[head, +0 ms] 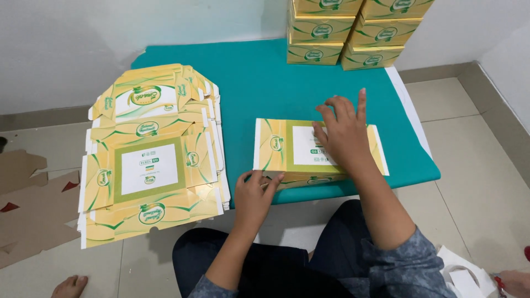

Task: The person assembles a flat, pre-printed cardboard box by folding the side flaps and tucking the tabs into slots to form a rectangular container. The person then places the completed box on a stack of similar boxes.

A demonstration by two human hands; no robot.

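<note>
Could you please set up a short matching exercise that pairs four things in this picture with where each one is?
Things:
1. stack of flat box blanks
2. stacked finished boxes
3. right hand
4. left hand

Places:
A. at the box's near flap, at the mat's front edge
B. at the far edge of the teal mat, by the wall
C. pressed flat on top of the box being folded
D. at the mat's left edge, partly on the floor

Pairs: 1-D, 2-B, 3-C, 4-A

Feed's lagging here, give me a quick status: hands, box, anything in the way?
Left hand pinching near flap of box blank. Right hand pressing flat on it. Flat stack lies left, apart; nothing obstructing.
</note>
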